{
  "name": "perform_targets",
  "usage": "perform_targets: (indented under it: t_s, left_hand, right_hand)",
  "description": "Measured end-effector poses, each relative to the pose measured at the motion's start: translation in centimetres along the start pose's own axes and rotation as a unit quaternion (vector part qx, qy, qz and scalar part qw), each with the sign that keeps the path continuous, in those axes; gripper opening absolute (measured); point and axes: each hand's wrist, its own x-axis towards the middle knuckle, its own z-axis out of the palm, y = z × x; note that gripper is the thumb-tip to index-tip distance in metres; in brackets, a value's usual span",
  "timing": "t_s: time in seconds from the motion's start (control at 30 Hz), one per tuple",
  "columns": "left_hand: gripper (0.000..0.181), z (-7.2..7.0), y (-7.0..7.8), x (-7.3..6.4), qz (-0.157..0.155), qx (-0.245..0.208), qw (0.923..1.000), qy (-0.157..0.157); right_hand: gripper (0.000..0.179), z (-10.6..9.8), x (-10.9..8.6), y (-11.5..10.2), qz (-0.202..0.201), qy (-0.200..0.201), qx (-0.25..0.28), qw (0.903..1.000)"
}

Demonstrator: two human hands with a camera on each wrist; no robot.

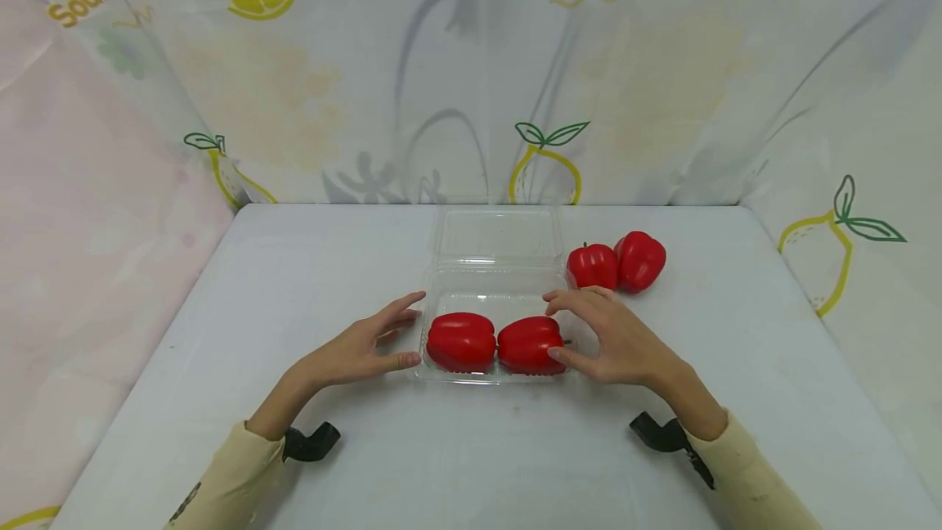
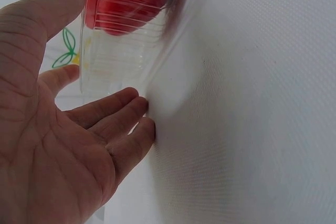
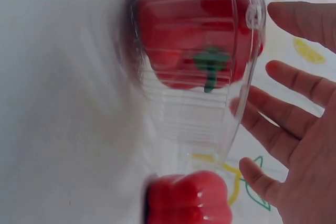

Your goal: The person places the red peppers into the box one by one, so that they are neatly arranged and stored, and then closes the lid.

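Observation:
Two red bell peppers lie side by side in the front of a clear plastic clamshell box (image 1: 486, 283), the left pepper (image 1: 461, 343) and the right pepper (image 1: 527, 345). The box's lid (image 1: 499, 235) is folded back, away from the person. At the box's left wall is my left hand (image 1: 364, 346), its fingers spread and fingertips right at the rim. My right hand (image 1: 614, 338) reaches over the right rim, fingers loosely bent and apart, thumb tip overlapping the right pepper. In the right wrist view, that pepper's green stem (image 3: 211, 66) shows through the ribbed wall.
Behind the right hand, two more red bell peppers touch each other on the white table (image 1: 331, 260), a nearer one (image 1: 593, 267) and a farther one (image 1: 641, 261). A lemon-print cloth (image 1: 353, 88) hangs along the table's back edge. Black wrist mounts (image 1: 312, 442) stick out by both sleeves.

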Motion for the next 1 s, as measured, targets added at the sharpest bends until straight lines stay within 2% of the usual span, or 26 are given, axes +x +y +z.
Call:
perform_targets:
  t_s: [0.47, 1.0]
  left_hand:
    - [0.086, 0.0, -0.1, 0.0, 0.002, 0.006, 1.0000, -0.001]
    - [0.088, 0.0, -0.1, 0.1, 0.001, 0.018, 0.9998, 0.000]
  right_hand:
    - [0.064, -1.7, -0.6, 1.8, 0.021, 0.053, -0.013, 0.9983]
    - [0.056, -3.9, -1.2, 4.7, 0.079, 0.113, -0.056, 0.9889]
